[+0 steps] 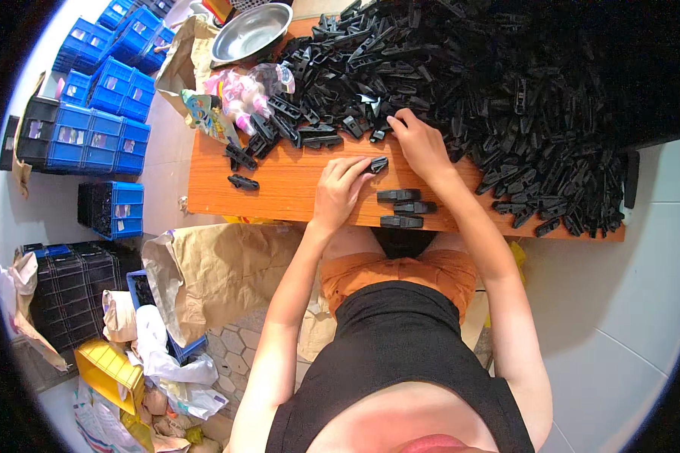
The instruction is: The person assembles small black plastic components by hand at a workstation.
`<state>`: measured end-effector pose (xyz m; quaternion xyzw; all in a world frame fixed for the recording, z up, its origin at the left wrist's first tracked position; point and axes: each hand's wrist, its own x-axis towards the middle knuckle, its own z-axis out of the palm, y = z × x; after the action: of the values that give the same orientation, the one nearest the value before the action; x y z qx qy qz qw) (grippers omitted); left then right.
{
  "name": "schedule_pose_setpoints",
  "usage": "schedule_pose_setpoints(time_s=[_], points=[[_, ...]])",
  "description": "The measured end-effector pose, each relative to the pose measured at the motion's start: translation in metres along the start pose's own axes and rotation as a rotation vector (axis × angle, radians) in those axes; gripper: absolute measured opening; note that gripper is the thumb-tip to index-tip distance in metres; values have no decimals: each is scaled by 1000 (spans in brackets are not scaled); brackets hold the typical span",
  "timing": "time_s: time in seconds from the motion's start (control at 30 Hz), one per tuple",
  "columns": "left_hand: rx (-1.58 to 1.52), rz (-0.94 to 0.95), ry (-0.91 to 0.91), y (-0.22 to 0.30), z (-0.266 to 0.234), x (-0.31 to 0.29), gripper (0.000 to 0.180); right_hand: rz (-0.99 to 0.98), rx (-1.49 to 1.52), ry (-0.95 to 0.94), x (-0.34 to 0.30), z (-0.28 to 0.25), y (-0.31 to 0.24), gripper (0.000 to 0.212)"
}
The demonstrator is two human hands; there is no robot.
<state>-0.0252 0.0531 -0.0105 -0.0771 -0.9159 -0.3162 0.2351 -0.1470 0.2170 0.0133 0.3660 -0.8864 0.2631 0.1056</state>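
My left hand [335, 190] is closed over the wooden table, thumb and fingertips pinching a black plastic clip [378, 164]. Ahead of it, to the right, my right hand [420, 143] reaches the near edge of a big heap of similar black pieces [431, 60]. Its fingers are curled together beside a small black part [378, 135]; whether they grip anything is too small to make out. Close to the table's front edge, between my forearms, several black clips [401, 221] lie in a small group. One more black clip [243, 183] rests alone at the left.
A metal bowl [251, 35] and pink-and-white bottles in plastic [243, 97] stand at the table's [279, 200] left side. Blue crates [91, 140] are stacked against the left wall. Brown paper [219, 264] hangs below the table edge, near a yellow crate [107, 374] and bags on the floor.
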Motion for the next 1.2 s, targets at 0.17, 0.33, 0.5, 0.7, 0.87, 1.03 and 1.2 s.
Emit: schedule_pose_setpoints(time_s=[0.17, 0.33, 0.5, 0.7, 0.87, 1.03, 1.2], points=[[99, 1, 7, 2, -4, -2, 38, -22, -36, 48, -13, 1, 6, 24], [3, -50, -4, -9, -3, -4, 34, 56, 454, -18, -33, -13, 1, 29], [-69, -98, 24, -11, 2, 8, 24, 118, 588, -174, -28, -11, 9, 28], [-139, -122, -18, -9, -12, 20, 21, 9, 359, -248, -11, -29, 7, 29], [-144, -131, -5, -19, 2, -5, 22, 98, 520, -357, -27, -8, 13, 31], [-146, -124, 0, -10, -4, -2, 22, 49, 476, -370, -22, -19, 4, 25], [-113, -76, 24, -4, 4, 3, 21, 10, 417, -222, -26, -10, -9, 23]])
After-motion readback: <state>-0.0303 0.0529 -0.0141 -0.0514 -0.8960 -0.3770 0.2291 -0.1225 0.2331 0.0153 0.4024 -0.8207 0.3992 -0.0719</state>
